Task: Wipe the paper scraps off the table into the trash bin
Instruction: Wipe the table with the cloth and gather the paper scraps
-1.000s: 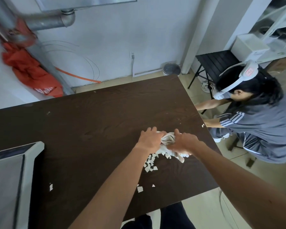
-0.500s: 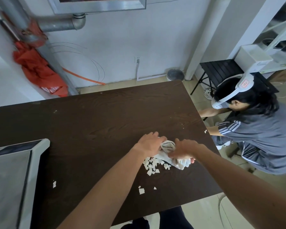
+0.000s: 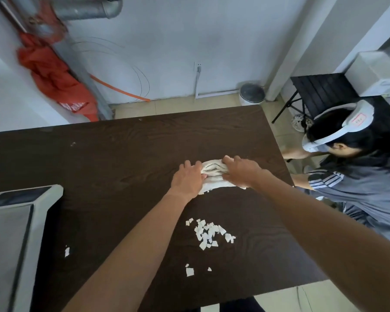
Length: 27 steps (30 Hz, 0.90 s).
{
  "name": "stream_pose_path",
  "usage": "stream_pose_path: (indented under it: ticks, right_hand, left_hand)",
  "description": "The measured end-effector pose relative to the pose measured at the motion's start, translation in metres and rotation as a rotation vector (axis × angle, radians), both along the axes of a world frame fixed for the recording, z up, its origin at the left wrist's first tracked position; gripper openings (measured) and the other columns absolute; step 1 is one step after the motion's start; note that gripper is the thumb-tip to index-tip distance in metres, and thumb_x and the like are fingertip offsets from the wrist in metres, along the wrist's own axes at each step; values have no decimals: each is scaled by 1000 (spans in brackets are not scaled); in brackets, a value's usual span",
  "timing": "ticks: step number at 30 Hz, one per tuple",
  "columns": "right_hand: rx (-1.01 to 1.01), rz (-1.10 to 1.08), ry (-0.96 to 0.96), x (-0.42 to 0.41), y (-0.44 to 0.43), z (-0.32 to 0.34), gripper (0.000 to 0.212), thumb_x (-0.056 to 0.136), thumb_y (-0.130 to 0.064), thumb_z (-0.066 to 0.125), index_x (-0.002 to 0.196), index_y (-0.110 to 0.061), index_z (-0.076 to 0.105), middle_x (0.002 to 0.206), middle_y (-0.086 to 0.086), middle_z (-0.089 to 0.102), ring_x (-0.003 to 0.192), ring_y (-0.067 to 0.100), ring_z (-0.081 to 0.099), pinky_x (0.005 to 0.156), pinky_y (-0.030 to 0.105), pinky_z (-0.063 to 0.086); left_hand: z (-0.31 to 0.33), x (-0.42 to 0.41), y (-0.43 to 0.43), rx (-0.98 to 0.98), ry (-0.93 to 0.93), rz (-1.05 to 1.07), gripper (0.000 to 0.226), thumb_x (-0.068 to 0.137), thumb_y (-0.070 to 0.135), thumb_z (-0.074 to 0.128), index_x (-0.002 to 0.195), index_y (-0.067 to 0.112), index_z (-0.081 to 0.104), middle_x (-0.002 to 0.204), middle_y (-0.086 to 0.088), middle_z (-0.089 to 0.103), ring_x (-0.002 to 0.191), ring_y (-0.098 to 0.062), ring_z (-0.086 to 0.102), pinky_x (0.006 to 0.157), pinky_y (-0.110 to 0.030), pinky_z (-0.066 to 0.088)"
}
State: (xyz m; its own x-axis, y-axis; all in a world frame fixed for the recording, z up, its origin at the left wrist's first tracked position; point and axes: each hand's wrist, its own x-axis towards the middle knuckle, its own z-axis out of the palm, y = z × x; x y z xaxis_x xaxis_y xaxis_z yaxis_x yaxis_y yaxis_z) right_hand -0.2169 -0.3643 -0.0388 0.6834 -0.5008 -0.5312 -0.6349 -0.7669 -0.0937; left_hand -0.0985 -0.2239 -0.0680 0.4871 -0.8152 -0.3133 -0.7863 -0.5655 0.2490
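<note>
Moved up the surface point(image 3: 99, 158) toward its far side since half a second ago, taking the cloth point(image 3: 214, 174) along: then pressed right against the paper scraps point(image 3: 208, 234), now well apart from them. Gripping the cloth's left end with the left hand point(image 3: 187, 180), fingers curled onto the fabric and thumb tucked at its edge. Bunching the right end with the right hand point(image 3: 241, 171), fingers hooked over the folds. Left behind in a loose heap on the near half of the surface, uncovered, with a few stray bits point(image 3: 189, 271) closer to the front edge and a lone scrap point(image 3: 67, 251) far off to the left. Beyond the far right corner, on the floor by the wall, a small round bin point(image 3: 251, 94). Low beside the right edge as before, a second person point(image 3: 358, 181) in a grey top.
</note>
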Motion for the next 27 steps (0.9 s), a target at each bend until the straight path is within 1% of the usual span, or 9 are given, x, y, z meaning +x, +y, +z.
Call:
stream_pose_path:
  ticks: [3, 6, 9, 11, 14, 16, 20, 24, 27]
  right_hand:
    - [-19, 63, -44, 24, -12, -7, 53, 98, -39, 48, 145, -22, 32, 135, 15, 46, 122, 37, 52, 99, 45, 41]
    - [-57, 141, -45, 47, -25, -12, 56, 100, -37, 46, 150, -23, 26, 137, 18, 41, 124, 37, 47, 100, 47, 41]
    - [-134, 200, -109, 67, -37, -19, 55, 97, -23, 47, 149, -26, 29, 135, 17, 41, 121, 35, 46, 98, 46, 41]
    - [-161, 216, -127, 76, -45, -20, 59, 94, -14, 48, 149, -26, 30, 141, 16, 38, 125, 34, 43, 100, 44, 41]
    - [-185, 270, -165, 87, -73, -23, 68, 93, -10, 50, 155, -24, 24, 163, 10, 14, 144, 33, 27, 112, 47, 33]
    - [-180, 281, -178, 94, -95, -25, 72, 93, -9, 50, 157, -23, 20, 166, 5, 5, 149, 30, 18, 117, 48, 28]
    - [-119, 227, -200, 102, -140, -28, 72, 92, -9, 49, 157, -23, 20, 166, 6, 11, 149, 30, 17, 116, 50, 26]
    - [-98, 162, -218, 99, -182, -30, 71, 92, -8, 47, 157, -24, 20, 164, 7, 15, 149, 30, 18, 116, 50, 25]
    - [-163, 158, -232, 86, -209, -34, 71, 91, -9, 48, 156, -20, 21, 163, 11, 18, 147, 31, 21, 115, 50, 27]
  left_hand:
    - [-2, 11, -6, 54, -37, 71, 44, 104, 47, 37, 133, 15, 43, 124, -17, 51, 109, -32, 57, 86, -40, 48]
    - [-4, 21, -15, 117, -50, 121, 51, 105, 49, 29, 138, 11, 37, 124, -19, 53, 103, -34, 62, 81, -38, 46]
    - [-8, 27, -31, 130, -59, 208, 49, 105, 49, 28, 132, 10, 39, 121, -19, 55, 100, -32, 63, 72, -35, 40]
    - [-9, 29, -43, 122, -54, 249, 47, 105, 49, 29, 127, 9, 41, 119, -19, 56, 97, -31, 63, 70, -34, 39]
    - [-10, 37, -72, 96, -42, 312, 46, 105, 49, 30, 125, 9, 41, 117, -18, 55, 95, -30, 62, 70, -35, 40]
    - [-11, 41, -93, 79, -41, 345, 46, 105, 49, 30, 125, 9, 41, 117, -18, 55, 94, -30, 61, 70, -35, 42]
    - [-13, 46, -140, 45, -35, 377, 47, 105, 49, 31, 126, 8, 41, 120, -20, 54, 99, -32, 61, 71, -35, 39]
    - [-13, 47, -186, 44, -47, 370, 48, 105, 48, 30, 130, 8, 39, 124, -21, 52, 106, -35, 59, 77, -38, 44]
    - [-13, 42, -217, 64, -71, 335, 51, 105, 49, 29, 133, 7, 37, 127, -22, 51, 109, -36, 59, 77, -37, 42]
